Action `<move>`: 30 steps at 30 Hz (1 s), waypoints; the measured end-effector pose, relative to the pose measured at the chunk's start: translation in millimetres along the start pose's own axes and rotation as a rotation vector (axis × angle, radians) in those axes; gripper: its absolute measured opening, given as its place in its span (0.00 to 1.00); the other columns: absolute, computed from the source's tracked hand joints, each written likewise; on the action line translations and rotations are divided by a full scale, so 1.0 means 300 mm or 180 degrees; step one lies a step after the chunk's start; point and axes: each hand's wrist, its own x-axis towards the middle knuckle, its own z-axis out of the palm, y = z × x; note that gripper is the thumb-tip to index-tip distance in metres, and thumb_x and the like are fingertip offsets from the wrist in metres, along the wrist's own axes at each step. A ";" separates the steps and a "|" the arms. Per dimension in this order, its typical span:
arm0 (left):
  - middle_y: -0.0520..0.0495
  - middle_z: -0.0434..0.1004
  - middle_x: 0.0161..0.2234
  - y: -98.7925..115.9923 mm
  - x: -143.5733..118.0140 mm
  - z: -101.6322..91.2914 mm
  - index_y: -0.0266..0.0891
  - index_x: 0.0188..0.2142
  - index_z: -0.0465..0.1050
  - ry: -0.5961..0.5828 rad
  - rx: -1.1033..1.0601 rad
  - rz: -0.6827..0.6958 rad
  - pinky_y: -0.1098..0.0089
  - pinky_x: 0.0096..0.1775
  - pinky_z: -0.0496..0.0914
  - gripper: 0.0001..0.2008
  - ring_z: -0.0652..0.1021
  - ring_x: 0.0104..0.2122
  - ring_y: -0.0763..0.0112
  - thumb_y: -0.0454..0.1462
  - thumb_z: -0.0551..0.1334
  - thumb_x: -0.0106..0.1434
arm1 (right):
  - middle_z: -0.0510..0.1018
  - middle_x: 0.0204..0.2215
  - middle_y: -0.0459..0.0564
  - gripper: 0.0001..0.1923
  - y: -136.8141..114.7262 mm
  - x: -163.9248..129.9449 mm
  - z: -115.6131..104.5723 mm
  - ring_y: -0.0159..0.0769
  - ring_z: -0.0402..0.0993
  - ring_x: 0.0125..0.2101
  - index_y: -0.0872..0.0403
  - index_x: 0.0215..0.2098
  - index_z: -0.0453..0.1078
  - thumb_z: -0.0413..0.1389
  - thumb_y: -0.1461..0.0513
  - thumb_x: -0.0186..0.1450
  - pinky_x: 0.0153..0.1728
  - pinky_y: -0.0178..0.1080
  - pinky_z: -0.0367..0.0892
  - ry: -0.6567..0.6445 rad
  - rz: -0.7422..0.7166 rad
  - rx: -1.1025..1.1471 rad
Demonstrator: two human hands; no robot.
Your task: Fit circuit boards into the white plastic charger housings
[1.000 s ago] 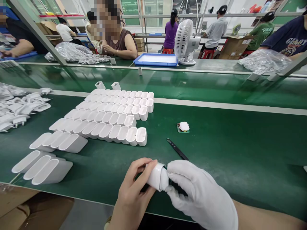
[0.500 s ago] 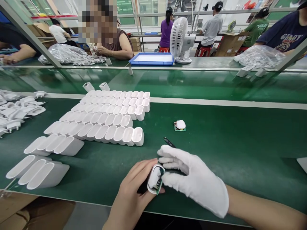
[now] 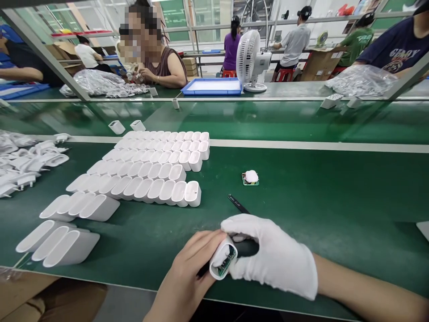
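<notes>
My bare left hand [image 3: 187,279] grips a white plastic charger shell [image 3: 221,264] near the table's front edge, open end tilted up, with a green circuit board showing inside. My white-gloved right hand [image 3: 273,257] rests against the shell's open end, fingers curled over its rim. Black tweezers [image 3: 237,205] lie on the green mat just beyond the glove. A small green board with a white pad [image 3: 250,177] lies further out.
Rows of empty white shells [image 3: 150,172] stand left of centre, more [image 3: 56,243] at the front left. Loose plug parts [image 3: 23,158] are heaped at far left. Beyond the conveyor [image 3: 268,118], a blue tray [image 3: 212,86], a fan [image 3: 250,60] and seated workers.
The shell turned in my left hand so its open end with the board faces up. My gloved right hand shifted from covering the end to curling over its rim.
</notes>
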 end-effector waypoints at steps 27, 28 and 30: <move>0.47 0.70 0.42 0.023 0.009 0.003 0.49 0.49 0.64 -0.0027 0.0096 -0.0784 0.65 0.41 0.69 0.14 0.68 0.46 0.60 0.37 0.60 0.64 | 0.76 0.26 0.46 0.17 0.022 0.066 -0.003 0.31 0.75 0.27 0.57 0.29 0.69 0.68 0.55 0.50 0.33 0.35 0.72 0.0985 0.1092 0.2822; 0.47 0.70 0.41 0.023 0.010 0.001 0.49 0.49 0.64 -0.0025 0.0078 -0.0787 0.66 0.40 0.69 0.14 0.68 0.46 0.61 0.37 0.60 0.64 | 0.76 0.26 0.47 0.17 0.032 0.070 0.006 0.31 0.75 0.27 0.57 0.29 0.69 0.68 0.55 0.51 0.33 0.35 0.72 0.0951 0.1111 0.2852; 0.47 0.71 0.41 0.023 0.011 0.000 0.48 0.48 0.65 -0.0019 0.0064 -0.0778 0.67 0.39 0.69 0.13 0.69 0.45 0.61 0.37 0.60 0.64 | 0.77 0.26 0.47 0.18 0.046 0.077 0.021 0.31 0.75 0.27 0.57 0.29 0.68 0.67 0.54 0.51 0.34 0.36 0.72 0.0931 0.1093 0.2916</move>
